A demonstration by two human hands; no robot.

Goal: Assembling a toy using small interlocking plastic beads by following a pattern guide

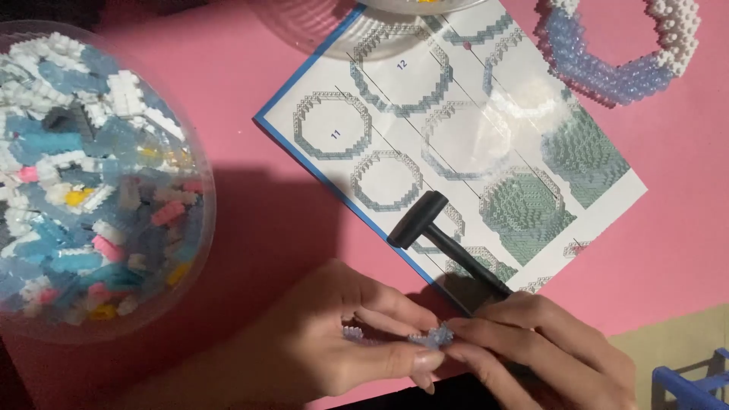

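A pink table (288, 228) fills the view. At its left edge stands a clear round tub (201, 228) heaped with small white, blue, pink and yellow bricks. A printed instruction sheet (607, 197) with ring diagrams lies slanted across the middle, and a finished ring of pale blue and white bricks (615, 76) rests beyond its upper right corner. A small black hammer (421, 220) lies on the sheet, its handle running down under the right hand (547, 342). The left hand (334, 334) meets it fingertip to fingertip at the bottom, both pinching a tiny pale blue brick piece (429, 336) caught between thumbs and forefingers, just below the sheet's lower corner.
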